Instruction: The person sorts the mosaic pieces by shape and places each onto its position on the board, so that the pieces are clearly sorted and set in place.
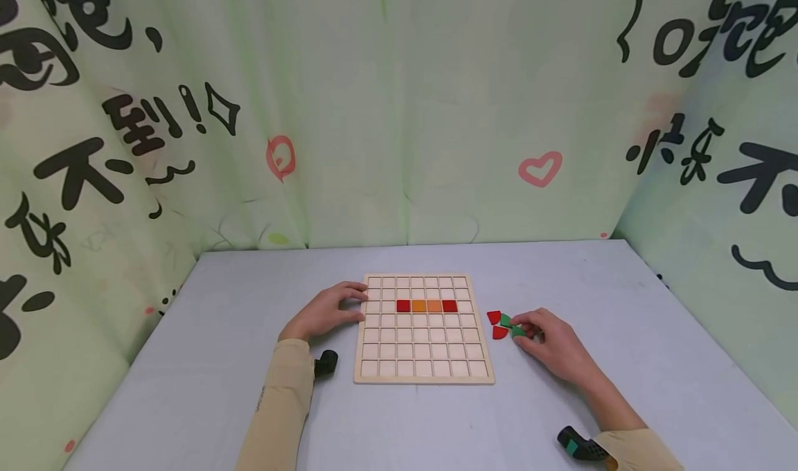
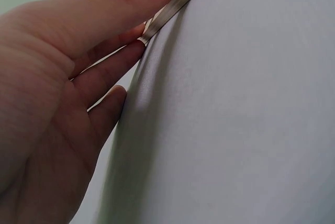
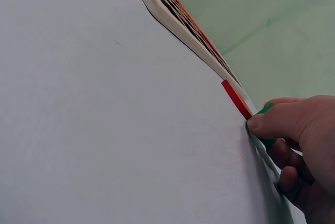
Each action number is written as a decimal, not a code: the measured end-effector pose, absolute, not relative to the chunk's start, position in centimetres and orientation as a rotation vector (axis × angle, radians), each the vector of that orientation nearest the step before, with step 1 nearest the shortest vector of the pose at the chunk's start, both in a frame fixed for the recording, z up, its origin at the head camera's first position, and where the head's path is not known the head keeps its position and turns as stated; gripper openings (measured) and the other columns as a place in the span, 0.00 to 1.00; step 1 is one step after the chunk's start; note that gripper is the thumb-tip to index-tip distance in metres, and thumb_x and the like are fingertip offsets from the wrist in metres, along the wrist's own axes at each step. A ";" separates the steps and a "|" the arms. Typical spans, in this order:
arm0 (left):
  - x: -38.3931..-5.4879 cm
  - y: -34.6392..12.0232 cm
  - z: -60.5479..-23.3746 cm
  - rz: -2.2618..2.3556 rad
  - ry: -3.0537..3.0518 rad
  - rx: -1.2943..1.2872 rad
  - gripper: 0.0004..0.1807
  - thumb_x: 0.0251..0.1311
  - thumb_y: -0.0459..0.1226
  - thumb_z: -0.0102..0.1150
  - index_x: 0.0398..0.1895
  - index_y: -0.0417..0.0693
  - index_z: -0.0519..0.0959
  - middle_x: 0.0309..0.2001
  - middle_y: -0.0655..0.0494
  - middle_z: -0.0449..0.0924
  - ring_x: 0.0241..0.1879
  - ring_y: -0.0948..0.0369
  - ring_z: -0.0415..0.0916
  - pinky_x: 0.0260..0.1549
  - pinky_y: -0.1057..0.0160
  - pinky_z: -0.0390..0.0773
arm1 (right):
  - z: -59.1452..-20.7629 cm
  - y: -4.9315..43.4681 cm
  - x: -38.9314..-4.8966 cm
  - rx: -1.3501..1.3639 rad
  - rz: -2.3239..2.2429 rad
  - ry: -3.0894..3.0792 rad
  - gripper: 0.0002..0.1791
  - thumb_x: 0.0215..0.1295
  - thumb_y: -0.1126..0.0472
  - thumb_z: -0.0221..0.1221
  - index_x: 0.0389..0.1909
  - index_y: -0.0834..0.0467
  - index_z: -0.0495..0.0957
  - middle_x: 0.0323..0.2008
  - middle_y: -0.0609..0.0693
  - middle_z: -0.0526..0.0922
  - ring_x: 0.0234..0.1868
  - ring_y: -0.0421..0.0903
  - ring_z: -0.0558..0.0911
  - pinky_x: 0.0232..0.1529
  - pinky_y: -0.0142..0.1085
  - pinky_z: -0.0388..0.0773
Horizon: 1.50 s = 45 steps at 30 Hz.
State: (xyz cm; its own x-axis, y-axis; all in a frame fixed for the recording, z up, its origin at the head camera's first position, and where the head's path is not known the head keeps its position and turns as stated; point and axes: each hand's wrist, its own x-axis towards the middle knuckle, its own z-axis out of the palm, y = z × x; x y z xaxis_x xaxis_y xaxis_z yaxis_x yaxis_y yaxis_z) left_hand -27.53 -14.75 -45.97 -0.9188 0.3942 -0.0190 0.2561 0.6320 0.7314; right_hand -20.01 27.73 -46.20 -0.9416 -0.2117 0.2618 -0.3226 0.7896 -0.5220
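A square wooden grid board [image 1: 424, 380] lies on the table, its wall also showing in the right wrist view. One row holds a red square tile [image 1: 403, 306], two orange tiles [image 1: 427, 306] and another red tile [image 1: 449, 306]. My left hand [image 1: 324, 312] touches the board's left edge with extended fingers and thumb. To the right of the board, my right hand [image 1: 555, 343] pinches a green tile [image 3: 268, 142] between thumb and fingers, which partly cover it. Beside it lie another green tile [image 1: 504, 321] and two red tiles with a rounded side [image 1: 500, 332].
The table [image 1: 249, 402] has a pale cloth. A printed curtain [image 1: 405, 111] stands behind and at both sides. Black wrist devices show by the left sleeve [image 1: 283, 388] and right sleeve [image 1: 642, 450].
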 end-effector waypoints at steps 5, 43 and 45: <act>-27.5 -14.7 -46.0 1.150 2.680 0.543 0.21 0.56 0.40 0.70 0.53 0.47 0.82 0.66 0.60 0.70 0.70 0.54 0.59 0.68 0.51 0.62 | -46.3 27.7 -20.0 0.464 0.879 -2.788 0.14 0.56 0.70 0.68 0.43 0.57 0.83 0.35 0.45 0.77 0.34 0.41 0.73 0.32 0.30 0.74; -27.4 -14.8 -45.8 1.154 2.672 0.558 0.21 0.57 0.40 0.70 0.54 0.45 0.81 0.66 0.58 0.70 0.70 0.54 0.60 0.68 0.52 0.61 | -45.7 28.0 -19.8 0.638 1.048 -2.829 0.12 0.61 0.58 0.67 0.46 0.50 0.84 0.42 0.42 0.81 0.36 0.36 0.76 0.37 0.29 0.77; -27.4 -14.8 -45.9 1.157 2.672 0.563 0.21 0.57 0.40 0.70 0.53 0.45 0.81 0.66 0.58 0.70 0.70 0.54 0.60 0.68 0.52 0.62 | -45.6 27.7 -19.8 0.621 1.059 -2.817 0.12 0.62 0.57 0.67 0.46 0.50 0.83 0.43 0.42 0.81 0.38 0.36 0.77 0.39 0.30 0.78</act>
State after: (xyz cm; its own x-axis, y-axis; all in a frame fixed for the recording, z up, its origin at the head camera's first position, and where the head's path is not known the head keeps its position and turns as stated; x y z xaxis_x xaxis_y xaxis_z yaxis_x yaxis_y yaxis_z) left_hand -27.44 -14.80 -45.86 -0.9130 0.4077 -0.0107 0.2712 0.6265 0.7307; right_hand -19.83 27.68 -45.58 -0.9159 -0.3466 0.2024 -0.3941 0.6810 -0.6172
